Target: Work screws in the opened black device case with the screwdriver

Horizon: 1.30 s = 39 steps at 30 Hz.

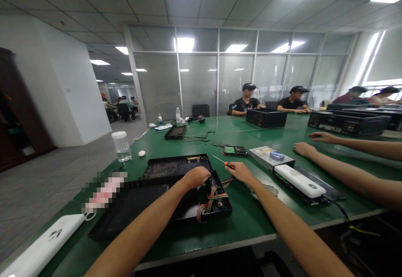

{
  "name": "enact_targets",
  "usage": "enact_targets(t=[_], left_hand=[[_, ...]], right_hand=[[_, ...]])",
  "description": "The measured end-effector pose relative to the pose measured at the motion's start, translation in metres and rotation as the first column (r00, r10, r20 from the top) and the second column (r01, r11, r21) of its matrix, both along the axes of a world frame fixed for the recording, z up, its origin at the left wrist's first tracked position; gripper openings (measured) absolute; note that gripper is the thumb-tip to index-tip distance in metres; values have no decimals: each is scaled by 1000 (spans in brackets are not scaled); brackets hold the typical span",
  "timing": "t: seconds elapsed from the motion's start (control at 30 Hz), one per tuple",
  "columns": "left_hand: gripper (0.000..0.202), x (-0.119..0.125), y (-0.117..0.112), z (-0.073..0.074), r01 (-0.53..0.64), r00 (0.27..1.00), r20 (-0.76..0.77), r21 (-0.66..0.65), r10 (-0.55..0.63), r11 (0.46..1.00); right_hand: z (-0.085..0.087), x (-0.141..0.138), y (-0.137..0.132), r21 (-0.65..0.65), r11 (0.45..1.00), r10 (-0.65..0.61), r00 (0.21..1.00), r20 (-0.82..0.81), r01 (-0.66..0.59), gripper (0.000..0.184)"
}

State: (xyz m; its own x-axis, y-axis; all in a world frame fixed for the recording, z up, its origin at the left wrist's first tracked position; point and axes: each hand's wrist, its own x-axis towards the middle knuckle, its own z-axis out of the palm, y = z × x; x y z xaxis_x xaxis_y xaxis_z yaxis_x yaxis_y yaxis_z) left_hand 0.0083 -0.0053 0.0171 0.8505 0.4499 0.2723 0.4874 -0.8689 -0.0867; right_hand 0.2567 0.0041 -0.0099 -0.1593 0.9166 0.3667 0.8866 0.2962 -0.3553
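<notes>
I am stretching both forearms over the green table [243, 224], my left hand [197, 178] bending down at the open black case [222, 214] beside its striped ribbon cables [216, 196]; I cannot tell whether those half-hidden fingertips are pinching anything. My right hand [241, 172] is closing its fingers around an orange-and-black screwdriver [226, 164], angling the shaft up leftward.

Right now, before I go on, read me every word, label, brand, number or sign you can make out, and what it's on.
Nothing readable anywhere.
Silver metal box: label on top, too small.
White slab on the right: dark round mark, illegible.
White device at lower left: dark mark, too blurred.
Co-worker's black shirt: blue print, too small.
Screwdriver: no lettering visible.
</notes>
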Motion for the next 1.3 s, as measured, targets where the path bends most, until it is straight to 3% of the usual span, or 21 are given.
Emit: enact_targets(t=[0.4,0.6,0.87,1.3], left_hand=[[20,-2,-1,-1,12,997,71,-88,-6,996],[21,1,2,-4,-49,997,64,-43,52,998],[17,1,7,-10,-33,999,0,31,33,999],[12,-1,3,-9,-58,997,47,10,58,998]], right_hand=[[7,-3,-3,6,999,35,998,-61,-35,34],[6,-2,-2,29,999,41,997,-60,-39,35],[7,-1,-2,29,999,37,998,-60,-36,35],[3,-1,1,30,994,112,981,-160,-108,30]])
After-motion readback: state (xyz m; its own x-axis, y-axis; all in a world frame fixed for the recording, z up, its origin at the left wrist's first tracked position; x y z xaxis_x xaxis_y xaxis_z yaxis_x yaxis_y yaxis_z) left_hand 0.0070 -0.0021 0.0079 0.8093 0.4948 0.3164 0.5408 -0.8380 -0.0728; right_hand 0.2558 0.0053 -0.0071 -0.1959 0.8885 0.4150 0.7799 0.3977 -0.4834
